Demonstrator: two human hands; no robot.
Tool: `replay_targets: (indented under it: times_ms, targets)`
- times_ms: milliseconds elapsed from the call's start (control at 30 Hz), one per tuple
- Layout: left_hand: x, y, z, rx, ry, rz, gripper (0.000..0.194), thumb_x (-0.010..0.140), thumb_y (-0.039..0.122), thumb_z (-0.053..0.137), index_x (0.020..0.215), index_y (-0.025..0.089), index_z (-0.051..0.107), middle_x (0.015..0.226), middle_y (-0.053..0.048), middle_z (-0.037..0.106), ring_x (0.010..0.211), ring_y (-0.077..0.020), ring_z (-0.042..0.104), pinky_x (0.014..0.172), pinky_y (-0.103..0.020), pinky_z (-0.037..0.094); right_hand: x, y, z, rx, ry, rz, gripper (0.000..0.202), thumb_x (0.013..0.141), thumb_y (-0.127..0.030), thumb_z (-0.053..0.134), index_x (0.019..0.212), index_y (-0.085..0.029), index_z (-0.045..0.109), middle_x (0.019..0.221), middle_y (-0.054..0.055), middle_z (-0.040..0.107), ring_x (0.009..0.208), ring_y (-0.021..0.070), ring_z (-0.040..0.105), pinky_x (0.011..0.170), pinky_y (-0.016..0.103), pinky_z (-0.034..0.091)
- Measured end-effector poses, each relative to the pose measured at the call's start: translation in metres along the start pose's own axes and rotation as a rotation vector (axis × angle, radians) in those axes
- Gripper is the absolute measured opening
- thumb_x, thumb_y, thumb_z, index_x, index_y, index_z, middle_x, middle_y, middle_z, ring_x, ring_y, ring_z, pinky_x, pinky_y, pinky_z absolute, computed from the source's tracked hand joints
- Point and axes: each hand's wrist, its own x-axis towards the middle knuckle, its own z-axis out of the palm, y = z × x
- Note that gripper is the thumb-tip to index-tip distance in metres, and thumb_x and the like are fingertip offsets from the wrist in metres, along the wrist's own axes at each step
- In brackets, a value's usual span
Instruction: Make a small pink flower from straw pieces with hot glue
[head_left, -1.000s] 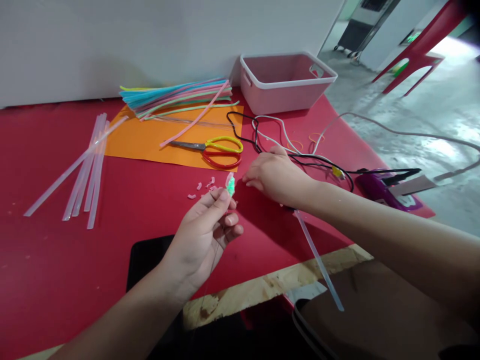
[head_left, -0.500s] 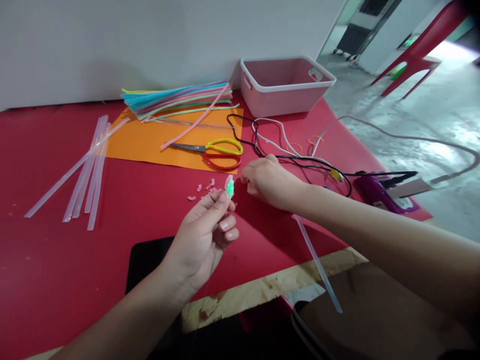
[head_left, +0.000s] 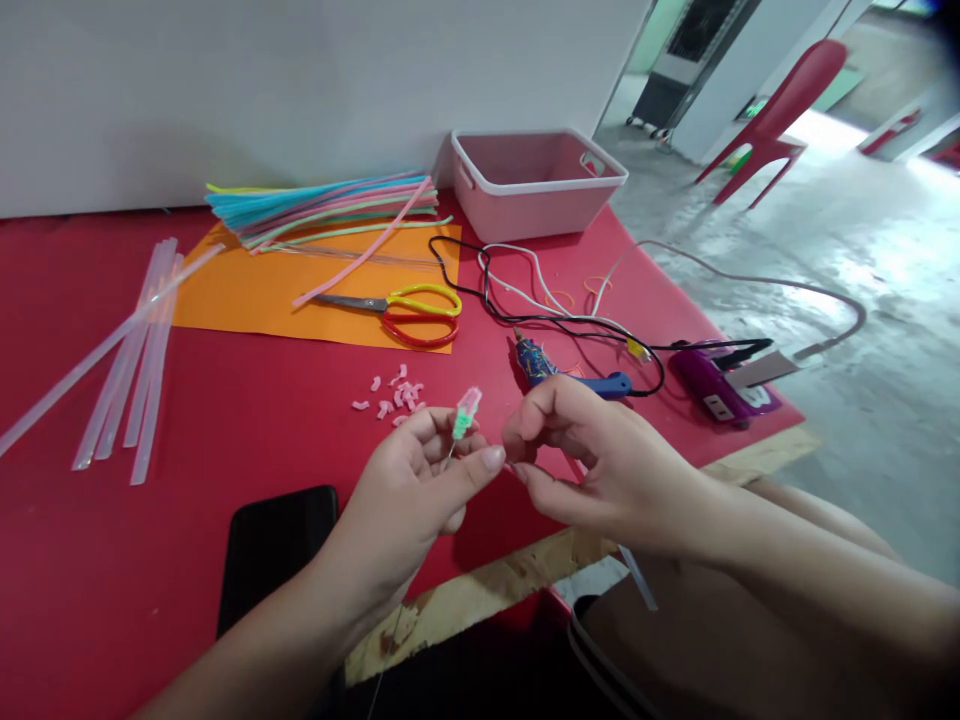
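The right hand (head_left: 600, 470) has come back from over the bench (head_left: 285, 410) to just beside the left, uncovering the glue gun (head_left: 534, 362), which lies untouched beyond it. The left hand (head_left: 412, 485) pinches a thin wire (head_left: 395, 625), its pink-and-green tip (head_left: 466, 412) now raised above the fingers, near the pink snippets (head_left: 405, 398). The right thumb and forefinger nearly meet; whether they grip anything cannot be told. The work seems centred on both hands again.
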Motion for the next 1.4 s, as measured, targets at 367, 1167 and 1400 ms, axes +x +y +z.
replay_targets:
  times_ms: [367, 1167, 1400]
  targets:
    - [0.001, -0.002, -0.001, 0.066, -0.033, -0.034, 0.026, 0.078, 0.024, 0.074, 0.092, 0.019, 0.053, 0.079, 0.005, 0.056, 0.048, 0.0, 0.038, 0.04, -0.01, 0.028, -0.005, -0.001, -0.004, -0.306, -0.045, -0.208, 0.029, 0.085, -0.009, 0.056, 0.111, -0.021, 0.051, 0.102, 0.004, 0.065, 0.095, 0.0144, 0.063, 0.079, 0.025, 0.052]
    - [-0.006, -0.004, 0.002, -0.073, 0.021, 0.223, 0.022, 0.079, 0.023, 0.075, 0.094, 0.018, 0.059, 0.073, 0.004, 0.067, 0.048, 0.0002, 0.045, 0.044, -0.007, 0.035, -0.01, -0.01, 0.014, -0.459, 0.322, -0.409, 0.017, 0.083, -0.001, 0.059, 0.095, -0.011, 0.065, 0.091, 0.007, 0.069, 0.088, 0.0117, 0.064, 0.084, 0.02, 0.053]
    - [-0.001, -0.009, 0.0, -0.084, -0.102, 0.096, 0.026, 0.095, 0.036, 0.052, 0.084, 0.015, 0.06, 0.062, -0.002, 0.067, 0.042, -0.0014, 0.03, 0.038, -0.008, 0.028, -0.003, -0.005, 0.001, -0.399, 0.318, -0.357, 0.015, 0.085, 0.0, 0.056, 0.091, -0.01, 0.065, 0.087, 0.008, 0.067, 0.086, 0.0123, 0.064, 0.081, 0.023, 0.053]
